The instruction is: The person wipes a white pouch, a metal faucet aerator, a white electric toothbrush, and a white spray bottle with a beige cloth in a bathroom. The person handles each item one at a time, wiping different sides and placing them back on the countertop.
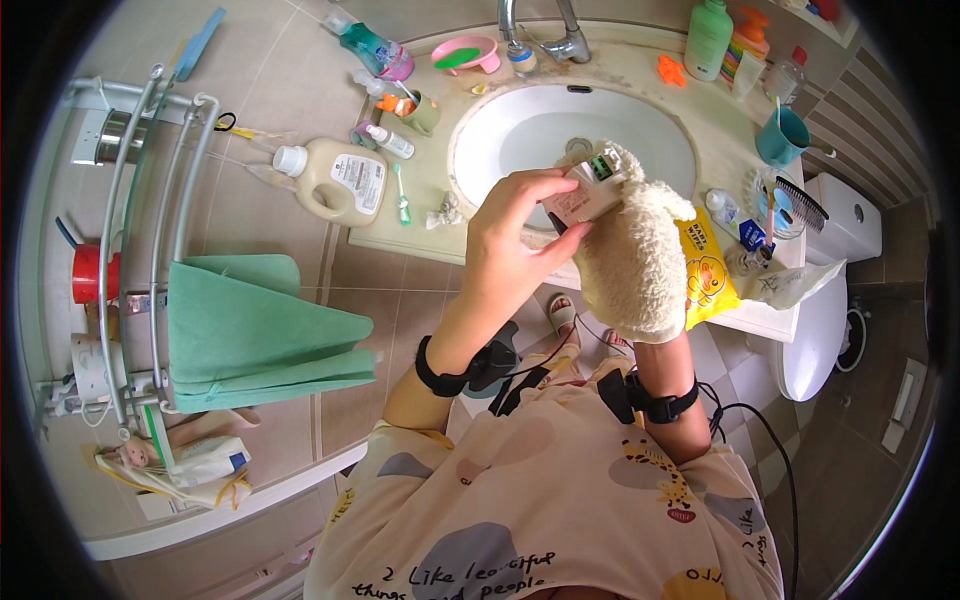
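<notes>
My left hand (517, 225) grips a small white plastic device (581, 196) by its sides, over the near rim of the oval washbasin (510, 135). The device bears printed writing and has a green part in an opening at its far end. A cream fluffy cloth mitt (637, 262) covers my right hand (637, 255) and lies against the device's right side; the fingers inside it are hidden, so their grip cannot be told. A yellow pack of baby wipes (705, 270) lies just right of the mitt.
Left of the basin stand a large detergent bottle (337, 180), a cup (420, 114) and a toothbrush (403, 196). A chrome faucet (568, 45) rises behind it. To the right are a blue cup (781, 139), a black comb (802, 204) and the toilet (814, 330). Green towels (255, 337) hang at left.
</notes>
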A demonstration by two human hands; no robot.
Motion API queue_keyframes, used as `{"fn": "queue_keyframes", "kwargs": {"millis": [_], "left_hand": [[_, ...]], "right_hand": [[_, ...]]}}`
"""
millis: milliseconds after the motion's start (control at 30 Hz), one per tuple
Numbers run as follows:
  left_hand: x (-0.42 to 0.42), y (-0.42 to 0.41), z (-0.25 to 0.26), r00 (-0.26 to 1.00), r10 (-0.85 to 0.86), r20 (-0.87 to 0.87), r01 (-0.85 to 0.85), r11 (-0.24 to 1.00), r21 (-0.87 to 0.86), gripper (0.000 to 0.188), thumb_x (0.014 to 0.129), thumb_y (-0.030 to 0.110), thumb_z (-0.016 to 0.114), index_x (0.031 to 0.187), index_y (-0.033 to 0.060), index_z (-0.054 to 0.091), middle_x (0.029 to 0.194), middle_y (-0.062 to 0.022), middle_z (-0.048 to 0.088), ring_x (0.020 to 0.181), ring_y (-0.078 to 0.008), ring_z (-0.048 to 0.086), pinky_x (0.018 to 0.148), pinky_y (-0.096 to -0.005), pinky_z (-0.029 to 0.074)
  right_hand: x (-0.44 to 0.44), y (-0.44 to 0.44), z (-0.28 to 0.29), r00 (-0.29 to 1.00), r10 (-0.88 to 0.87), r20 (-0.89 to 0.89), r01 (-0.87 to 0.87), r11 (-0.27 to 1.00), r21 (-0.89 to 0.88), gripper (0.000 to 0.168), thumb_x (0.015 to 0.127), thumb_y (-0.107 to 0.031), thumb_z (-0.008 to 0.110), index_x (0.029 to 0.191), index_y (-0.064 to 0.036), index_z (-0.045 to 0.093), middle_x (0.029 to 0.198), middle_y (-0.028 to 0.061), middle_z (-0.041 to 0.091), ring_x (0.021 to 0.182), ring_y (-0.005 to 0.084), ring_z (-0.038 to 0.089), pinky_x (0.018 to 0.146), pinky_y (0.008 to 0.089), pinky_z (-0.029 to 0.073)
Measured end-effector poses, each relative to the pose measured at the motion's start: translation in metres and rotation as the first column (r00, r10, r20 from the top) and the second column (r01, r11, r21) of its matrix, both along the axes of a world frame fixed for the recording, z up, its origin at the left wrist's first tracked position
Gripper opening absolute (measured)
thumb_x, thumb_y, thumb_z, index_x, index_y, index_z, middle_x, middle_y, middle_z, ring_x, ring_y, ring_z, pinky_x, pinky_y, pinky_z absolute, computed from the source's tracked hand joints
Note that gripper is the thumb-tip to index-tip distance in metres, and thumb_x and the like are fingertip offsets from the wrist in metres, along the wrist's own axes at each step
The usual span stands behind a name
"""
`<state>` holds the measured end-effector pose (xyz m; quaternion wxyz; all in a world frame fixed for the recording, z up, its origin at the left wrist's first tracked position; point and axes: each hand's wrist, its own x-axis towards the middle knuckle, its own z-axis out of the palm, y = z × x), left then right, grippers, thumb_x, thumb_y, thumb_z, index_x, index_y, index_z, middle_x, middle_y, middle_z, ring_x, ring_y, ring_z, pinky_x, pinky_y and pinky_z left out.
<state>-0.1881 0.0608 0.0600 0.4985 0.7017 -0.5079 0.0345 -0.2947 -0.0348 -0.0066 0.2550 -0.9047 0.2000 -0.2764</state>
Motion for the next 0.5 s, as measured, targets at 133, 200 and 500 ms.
{"fn": "queue_keyframes", "kwargs": {"millis": [133,200,500], "left_hand": [[-0.005,-0.005,0.007,0.971,0.05,0.234,-0.037,0.998,-0.059,0.044,0.057,-0.003,0.076,0.098,0.0061,0.062,0.1,-0.0101,0.063,0.085,-0.0262,0.061,0.073,-0.0325,0.05],[-0.008,-0.004,0.01,0.955,0.06,0.29,-0.05,0.998,-0.041,0.045,0.056,-0.004,0.077,0.097,0.0054,0.063,0.101,-0.0109,0.064,0.089,-0.025,0.062,0.074,-0.0318,0.051],[-0.017,-0.008,0.018,0.922,0.04,0.386,-0.023,0.999,-0.048,0.046,0.055,-0.004,0.079,0.097,0.0055,0.065,0.1,-0.0107,0.065,0.086,-0.0236,0.063,0.072,-0.0315,0.051]], "right_hand": [[-0.001,-0.003,0.019,0.997,-0.07,0.035,0.073,0.994,-0.079,0.029,0.073,-0.01,0.065,0.101,-0.004,0.057,0.089,0.015,0.058,0.084,0.0333,0.055,0.074,0.0372,0.045],[-0.002,-0.008,0.023,0.993,-0.05,0.111,0.053,0.998,-0.026,0.027,0.072,-0.008,0.064,0.098,-0.004,0.059,0.086,0.0149,0.06,0.08,0.0336,0.057,0.07,0.038,0.046],[0.002,-0.014,0.023,0.937,-0.183,0.296,0.075,0.937,0.34,0.029,0.071,-0.007,0.064,0.1,-0.005,0.06,0.087,0.0157,0.061,0.079,0.0335,0.059,0.069,0.0375,0.047]]}}
